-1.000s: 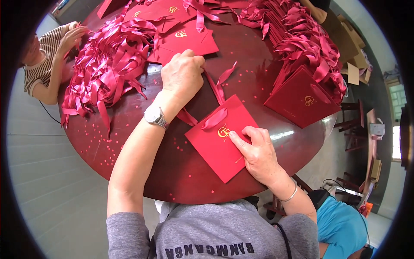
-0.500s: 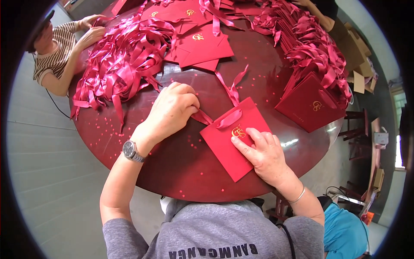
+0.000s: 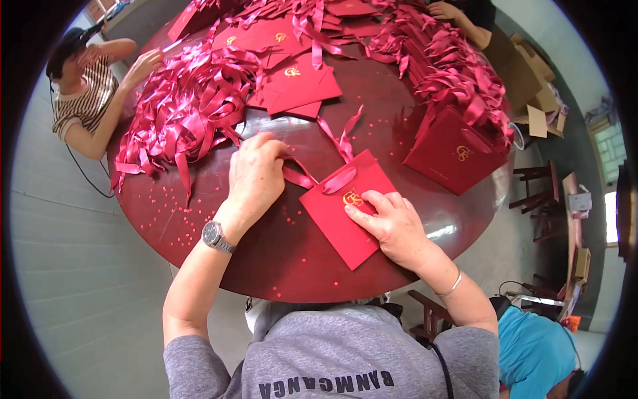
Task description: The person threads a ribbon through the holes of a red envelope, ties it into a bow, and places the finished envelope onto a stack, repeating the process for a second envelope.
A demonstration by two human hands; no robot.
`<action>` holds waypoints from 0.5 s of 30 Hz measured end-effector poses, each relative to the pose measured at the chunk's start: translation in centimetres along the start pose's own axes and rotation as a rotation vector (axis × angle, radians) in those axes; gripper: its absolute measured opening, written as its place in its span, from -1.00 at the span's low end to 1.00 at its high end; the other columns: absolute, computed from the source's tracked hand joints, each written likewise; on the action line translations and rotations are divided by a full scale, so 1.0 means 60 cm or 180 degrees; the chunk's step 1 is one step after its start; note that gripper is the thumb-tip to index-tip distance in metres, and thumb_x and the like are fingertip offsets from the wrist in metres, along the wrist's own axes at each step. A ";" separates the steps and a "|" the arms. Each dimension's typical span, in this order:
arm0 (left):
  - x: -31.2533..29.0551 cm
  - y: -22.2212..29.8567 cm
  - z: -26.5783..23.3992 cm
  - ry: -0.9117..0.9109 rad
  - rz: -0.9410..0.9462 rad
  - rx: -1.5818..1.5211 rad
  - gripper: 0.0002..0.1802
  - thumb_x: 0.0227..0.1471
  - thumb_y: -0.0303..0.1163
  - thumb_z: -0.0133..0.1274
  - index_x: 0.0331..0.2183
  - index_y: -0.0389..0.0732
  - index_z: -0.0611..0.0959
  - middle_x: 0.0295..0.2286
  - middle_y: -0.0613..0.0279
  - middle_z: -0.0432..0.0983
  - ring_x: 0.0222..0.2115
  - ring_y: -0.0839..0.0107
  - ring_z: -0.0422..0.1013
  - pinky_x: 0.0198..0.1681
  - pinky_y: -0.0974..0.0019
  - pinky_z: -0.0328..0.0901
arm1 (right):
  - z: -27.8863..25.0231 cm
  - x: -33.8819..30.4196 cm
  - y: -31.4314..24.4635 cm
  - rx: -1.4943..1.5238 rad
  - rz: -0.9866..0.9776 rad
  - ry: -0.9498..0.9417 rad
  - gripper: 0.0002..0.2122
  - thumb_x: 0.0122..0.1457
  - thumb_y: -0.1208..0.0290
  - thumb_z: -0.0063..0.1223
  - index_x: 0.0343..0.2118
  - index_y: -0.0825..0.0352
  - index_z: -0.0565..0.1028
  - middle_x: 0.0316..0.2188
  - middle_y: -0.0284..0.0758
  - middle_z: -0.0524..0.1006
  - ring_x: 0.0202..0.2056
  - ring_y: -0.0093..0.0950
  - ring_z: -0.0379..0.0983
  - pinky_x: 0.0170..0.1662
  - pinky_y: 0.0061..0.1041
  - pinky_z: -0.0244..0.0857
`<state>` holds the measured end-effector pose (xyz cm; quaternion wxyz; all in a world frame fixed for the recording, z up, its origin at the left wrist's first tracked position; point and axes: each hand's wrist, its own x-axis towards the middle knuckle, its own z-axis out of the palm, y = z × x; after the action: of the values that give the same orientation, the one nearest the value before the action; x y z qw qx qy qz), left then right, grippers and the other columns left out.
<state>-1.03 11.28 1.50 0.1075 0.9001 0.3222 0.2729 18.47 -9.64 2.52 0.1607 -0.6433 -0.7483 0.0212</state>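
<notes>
A small red paper gift bag (image 3: pixel 342 233) lies flat and slanted on the table before me, its gold emblem facing up. My right hand (image 3: pixel 392 229) rests on the bag's right side, thumb and fingers apart and pressing on its front. The fingers of my left hand (image 3: pixel 258 174) are closed in a pinch on the end of a pink satin ribbon (image 3: pixel 300 176), which runs from the bag's upper left corner. Another ribbon tail (image 3: pixel 343 138) trails loose from the top edge, and a ribbon handle (image 3: pixel 339 181) lies across the front.
Ribboned bags form a large heap (image 3: pixel 189 100) at the left and a long row (image 3: pixel 455 100) at the right. More flat bags (image 3: pixel 302 86) lie farther back. Red confetti-like bits (image 3: pixel 176 216) dot the round table (image 3: pixel 259 266). A person (image 3: pixel 90 93) sits at left; another person's arm (image 3: pixel 465 23) reaches in at far right.
The view has shifted slightly. My left hand still pinches the ribbon, with a little more of it showing beside the fingers. The person at left has raised one hand to the head.
</notes>
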 end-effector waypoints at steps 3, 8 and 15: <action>-0.023 0.024 -0.027 0.0667 0.0105 0.0106 -0.55 -0.08 -0.54 0.10 -0.06 -0.28 0.51 -0.12 -0.11 0.47 -0.06 -0.04 0.38 0.01 0.05 0.27 | -0.012 0.005 0.032 0.0341 0.0149 0.0336 -0.65 0.03 0.59 0.06 -0.07 0.24 0.55 -0.14 -0.19 0.48 -0.11 -0.20 0.37 -0.07 -0.27 0.30; -0.073 0.107 -0.062 -0.1064 -0.0818 -0.0506 -0.54 0.01 -0.33 0.15 -0.06 -0.33 0.48 -0.31 -0.06 0.54 -0.24 -0.01 0.48 -0.23 0.04 0.35 | 0.009 0.036 0.045 0.0652 0.1626 0.0625 -0.54 0.10 0.35 0.16 0.03 0.48 0.41 -0.08 -0.06 0.48 -0.08 -0.14 0.40 -0.01 -0.26 0.29; -0.091 0.114 -0.025 0.0038 -0.0970 -0.2812 -0.40 0.08 -0.60 0.07 0.16 -0.36 0.33 -0.31 0.33 0.40 -0.36 0.57 0.36 -0.33 0.48 0.34 | -0.025 0.018 0.018 0.2671 0.1564 0.1490 -0.60 0.11 0.47 0.18 0.00 0.51 0.43 -0.23 -0.27 0.57 -0.21 -0.53 0.49 -0.10 -0.51 0.37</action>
<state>-1.79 2.57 2.96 0.5174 0.7090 0.3042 0.3703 19.80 -8.69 3.89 0.5567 -0.6675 -0.4472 0.2113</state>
